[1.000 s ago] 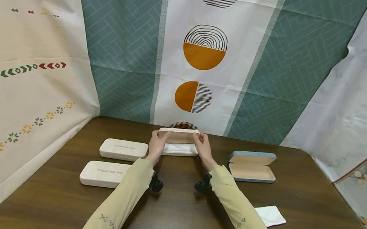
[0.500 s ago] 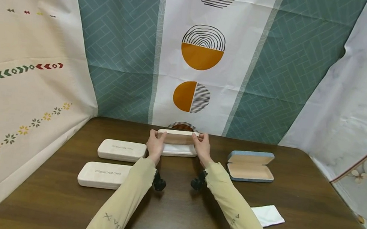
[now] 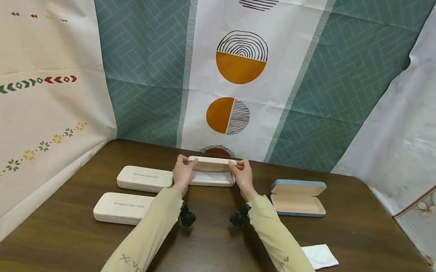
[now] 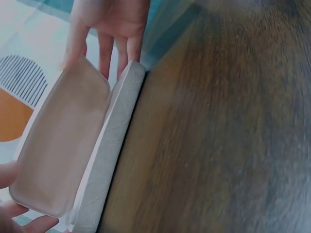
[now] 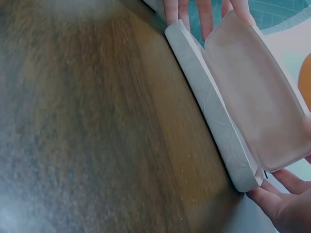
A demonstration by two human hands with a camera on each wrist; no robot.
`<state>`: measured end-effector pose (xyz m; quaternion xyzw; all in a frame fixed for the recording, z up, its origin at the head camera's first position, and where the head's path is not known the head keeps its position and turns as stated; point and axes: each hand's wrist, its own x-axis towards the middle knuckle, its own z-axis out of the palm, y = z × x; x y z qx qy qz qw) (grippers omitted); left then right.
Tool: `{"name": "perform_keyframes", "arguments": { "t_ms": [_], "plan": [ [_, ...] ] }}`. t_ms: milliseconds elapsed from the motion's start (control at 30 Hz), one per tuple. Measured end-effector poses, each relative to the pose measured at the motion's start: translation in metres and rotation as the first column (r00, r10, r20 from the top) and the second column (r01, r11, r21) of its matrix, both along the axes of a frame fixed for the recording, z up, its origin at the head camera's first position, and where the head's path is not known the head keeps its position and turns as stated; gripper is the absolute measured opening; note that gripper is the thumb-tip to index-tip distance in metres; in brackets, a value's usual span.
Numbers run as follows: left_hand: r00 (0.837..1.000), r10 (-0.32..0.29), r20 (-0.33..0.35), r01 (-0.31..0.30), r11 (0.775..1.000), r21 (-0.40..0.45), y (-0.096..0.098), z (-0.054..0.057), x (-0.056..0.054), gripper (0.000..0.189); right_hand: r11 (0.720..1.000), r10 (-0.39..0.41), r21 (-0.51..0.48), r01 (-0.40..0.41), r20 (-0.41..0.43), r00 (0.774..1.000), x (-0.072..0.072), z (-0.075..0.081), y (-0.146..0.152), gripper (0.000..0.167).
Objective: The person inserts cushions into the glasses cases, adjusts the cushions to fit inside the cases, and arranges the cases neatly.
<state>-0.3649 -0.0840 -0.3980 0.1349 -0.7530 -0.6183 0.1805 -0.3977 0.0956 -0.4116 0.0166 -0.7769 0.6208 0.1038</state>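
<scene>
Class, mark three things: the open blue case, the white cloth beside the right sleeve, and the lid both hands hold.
Blue case (image 3: pixel 298 205): head view, on the lining of its base.
White cloth (image 3: pixel 321 257): head view, on its visible middle.
Lid (image 4: pixel 63 138): left wrist view, on its inner lining.

Middle case (image 3: pixel 212 167) between far left case (image 3: pixel 145 179) and right case (image 3: pixel 298 204).

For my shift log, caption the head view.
Left hand and right hand hold the lid of an open white case, between two closed white cases and an open blue case.
</scene>
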Motion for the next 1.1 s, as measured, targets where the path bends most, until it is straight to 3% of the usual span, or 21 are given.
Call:
{"name": "perform_keyframes", "arguments": {
  "t_ms": [267,500,833,1100],
  "plan": [
    [0.998,-0.046,0.052,0.051,0.995,-0.091,-0.003,0.002,0.002,0.033,1.000,0.022,-0.005,-0.022,-0.009,1.000,0.000,-0.005,0.005,0.030],
    [0.997,-0.041,0.067,0.051,0.986,-0.162,-0.005,-0.002,0.005,0.030,1.000,0.001,-0.027,-0.002,-0.005,1.000,0.005,-0.012,0.005,0.031],
    [0.997,-0.060,0.052,0.067,0.987,-0.145,-0.008,-0.001,0.007,0.027,1.000,0.001,0.002,-0.001,-0.037,0.999,0.006,-0.013,0.005,0.035],
    [0.994,-0.080,0.071,0.088,0.989,-0.117,-0.011,0.003,0.008,0.026,0.999,0.035,0.035,-0.034,-0.017,0.999,0.005,-0.009,0.009,0.035]
  ]
}}
